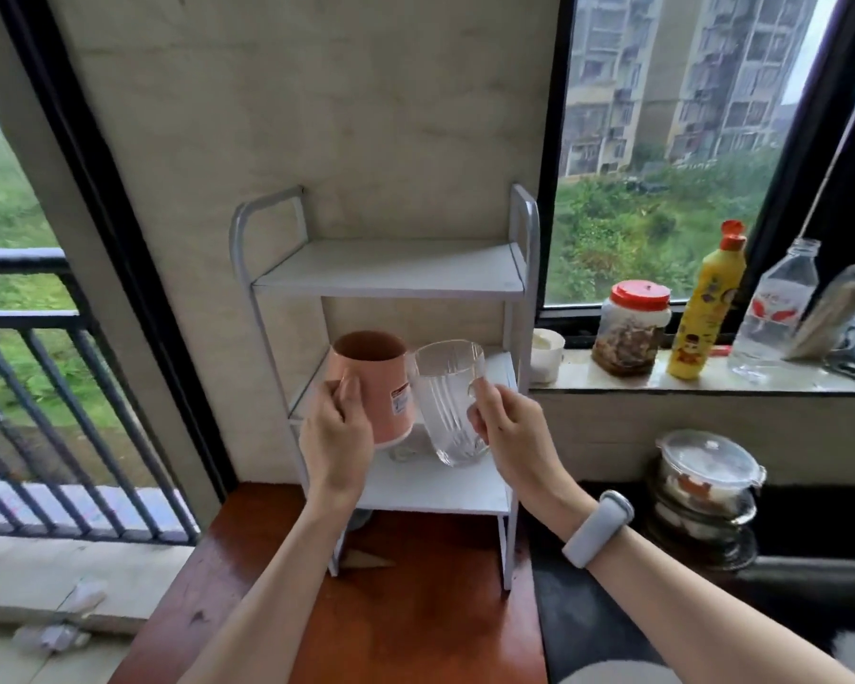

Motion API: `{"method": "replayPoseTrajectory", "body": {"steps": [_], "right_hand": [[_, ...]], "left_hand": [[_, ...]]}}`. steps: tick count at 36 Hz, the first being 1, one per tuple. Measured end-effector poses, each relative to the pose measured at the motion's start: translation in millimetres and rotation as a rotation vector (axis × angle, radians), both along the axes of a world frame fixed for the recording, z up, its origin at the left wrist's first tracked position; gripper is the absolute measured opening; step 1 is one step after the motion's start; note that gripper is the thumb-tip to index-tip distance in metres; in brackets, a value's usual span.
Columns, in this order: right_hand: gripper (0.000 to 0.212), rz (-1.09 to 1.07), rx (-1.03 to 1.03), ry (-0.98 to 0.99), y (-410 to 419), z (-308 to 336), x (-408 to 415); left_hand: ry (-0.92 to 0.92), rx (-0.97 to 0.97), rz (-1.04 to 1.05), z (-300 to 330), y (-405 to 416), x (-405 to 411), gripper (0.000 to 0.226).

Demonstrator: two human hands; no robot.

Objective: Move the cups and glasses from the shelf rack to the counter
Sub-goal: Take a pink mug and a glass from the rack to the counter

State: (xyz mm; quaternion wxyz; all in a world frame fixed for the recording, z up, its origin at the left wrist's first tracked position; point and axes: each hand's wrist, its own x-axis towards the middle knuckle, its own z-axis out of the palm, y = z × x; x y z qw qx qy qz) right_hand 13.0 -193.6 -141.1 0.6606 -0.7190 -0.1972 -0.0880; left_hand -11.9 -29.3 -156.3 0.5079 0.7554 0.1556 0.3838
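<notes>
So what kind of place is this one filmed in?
Probably a home kitchen corner by a window: a white three-tier shelf rack on a counter, a yellow squeeze bottle and red-lidded food jar on the sill.

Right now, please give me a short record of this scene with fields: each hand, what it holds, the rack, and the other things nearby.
left hand: grip shut on pink cup, tilted
right hand: grip shut on clear glass, tilted
shelf rack: white; top shelf bare
windowsill: red-lidded jar, yellow bottle, clear bottle, small white cup
right side: lidded glass containers, stacked
</notes>
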Motion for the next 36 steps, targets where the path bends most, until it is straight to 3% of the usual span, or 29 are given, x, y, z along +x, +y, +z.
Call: {"method": "replayPoseTrajectory", "body": {"steps": [8, 15, 36], "right_hand": [[0.045, -0.07, 0.047, -0.024, -69.8, -2.0, -49.1], [0.047, -0.264, 0.045, -0.039, -186.4, -11.9, -114.5], [0.042, -1.226, -0.018, 0.014, -585.7, -55.4, -408.7]], "left_hand": [[-0.058, 0.032, -0.065, 4.4, -54.1, -44.0, 0.03], [-0.097, 0.063, -0.245, 5.7, -151.6, -86.1, 0.022], [-0.071, 0.005, -1.204, -17.3, -626.8, -231.5, 0.022]]}}
